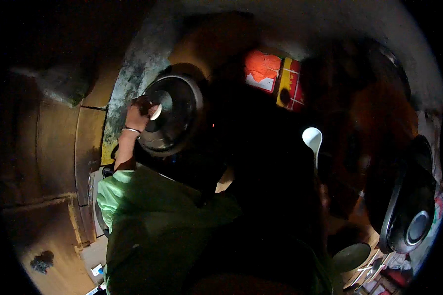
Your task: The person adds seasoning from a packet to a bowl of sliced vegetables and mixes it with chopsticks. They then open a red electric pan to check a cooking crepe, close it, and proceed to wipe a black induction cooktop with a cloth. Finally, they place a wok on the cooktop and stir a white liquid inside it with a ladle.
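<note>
My left hand (pixel 138 113), with a pale band around its wrist, reaches over a round dark metal pot or lid (pixel 186 121). Its fingers are closed around a pale curved object (pixel 155 112) at the middle of the round metal; whether this is a knob or a separate piece is unclear. To the right, a white ladle (pixel 312 136) has its bowl end uppermost. Its handle runs down into a dim reddish shape that appears to be my right hand (pixel 322 193), mostly lost in deep shadow.
An orange plastic bag (pixel 262 65) lies beside a red and yellow box (pixel 291 86) at the back. A black pan or cooker (pixel 409 217) stands at the right. Below it are a round lid or plate (pixel 352 257) and several thin sticks (pixel 367 271). Wooden panels (pixel 55 143) line the left.
</note>
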The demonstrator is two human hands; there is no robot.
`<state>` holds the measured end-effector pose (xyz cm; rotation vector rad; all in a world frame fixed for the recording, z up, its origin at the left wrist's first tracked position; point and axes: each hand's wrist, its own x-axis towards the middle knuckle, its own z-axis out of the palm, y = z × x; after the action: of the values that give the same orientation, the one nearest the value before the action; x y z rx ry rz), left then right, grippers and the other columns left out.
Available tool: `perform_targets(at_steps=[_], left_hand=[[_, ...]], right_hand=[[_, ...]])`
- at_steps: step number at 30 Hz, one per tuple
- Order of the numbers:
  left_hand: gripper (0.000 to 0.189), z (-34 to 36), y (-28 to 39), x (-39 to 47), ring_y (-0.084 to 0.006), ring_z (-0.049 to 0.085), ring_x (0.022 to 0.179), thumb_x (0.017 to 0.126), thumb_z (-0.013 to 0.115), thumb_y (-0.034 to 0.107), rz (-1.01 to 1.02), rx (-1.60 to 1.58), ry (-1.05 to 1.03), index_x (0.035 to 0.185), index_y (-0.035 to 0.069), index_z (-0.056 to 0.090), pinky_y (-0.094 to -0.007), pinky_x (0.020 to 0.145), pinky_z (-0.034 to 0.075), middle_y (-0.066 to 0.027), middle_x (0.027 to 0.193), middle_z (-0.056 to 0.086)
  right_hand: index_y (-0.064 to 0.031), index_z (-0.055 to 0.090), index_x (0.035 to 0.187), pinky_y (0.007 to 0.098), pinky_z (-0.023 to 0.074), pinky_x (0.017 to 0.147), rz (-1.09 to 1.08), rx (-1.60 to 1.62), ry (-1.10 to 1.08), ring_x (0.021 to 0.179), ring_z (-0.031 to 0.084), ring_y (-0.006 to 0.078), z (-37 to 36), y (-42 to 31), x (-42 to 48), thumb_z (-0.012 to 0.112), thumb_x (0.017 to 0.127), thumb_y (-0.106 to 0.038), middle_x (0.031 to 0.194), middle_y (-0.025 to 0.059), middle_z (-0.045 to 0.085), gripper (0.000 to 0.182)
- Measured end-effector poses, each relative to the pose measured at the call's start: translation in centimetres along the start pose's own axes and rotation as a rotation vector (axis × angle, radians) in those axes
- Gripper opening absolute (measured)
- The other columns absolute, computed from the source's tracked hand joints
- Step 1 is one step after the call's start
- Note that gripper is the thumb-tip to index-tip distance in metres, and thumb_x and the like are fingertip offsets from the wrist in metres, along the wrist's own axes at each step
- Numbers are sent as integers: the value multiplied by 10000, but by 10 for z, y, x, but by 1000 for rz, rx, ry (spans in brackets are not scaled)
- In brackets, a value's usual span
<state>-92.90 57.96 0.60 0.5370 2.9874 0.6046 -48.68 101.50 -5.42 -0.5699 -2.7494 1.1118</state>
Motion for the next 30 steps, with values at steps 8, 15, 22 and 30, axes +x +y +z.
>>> perform_targets(at_steps=[8,15,22,30], left_hand=[[552,-3,15,-14,-350,577,973,773,644,438,149,312,100,1154,52,545,-405,936,398,-187,1064,611],[390,0,42,3,-364,576,898,713,626,335,-86,195,-65,970,44,599,-405,923,395,-192,899,642],[396,-68,87,-34,-256,624,697,659,708,279,-297,-191,274,943,32,584,-342,706,493,-116,741,648],[240,-137,48,-80,-255,593,705,827,595,67,-427,-1404,674,996,-81,509,-342,600,556,-150,815,573]], right_hand=[[-20,450,1264,364,421,893,-46,37,13,1026,508,261,3,8,2,438,911,-139,1144,145,533,372],[-17,463,1248,348,421,883,-82,96,57,1005,510,231,11,25,4,441,917,-146,1121,123,542,356],[-13,476,1231,333,421,874,-141,202,76,983,512,201,12,40,1,444,922,-154,1098,101,551,342],[-9,491,1213,314,422,863,-184,302,124,958,514,167,13,42,-4,447,928,-162,1072,76,561,327]])
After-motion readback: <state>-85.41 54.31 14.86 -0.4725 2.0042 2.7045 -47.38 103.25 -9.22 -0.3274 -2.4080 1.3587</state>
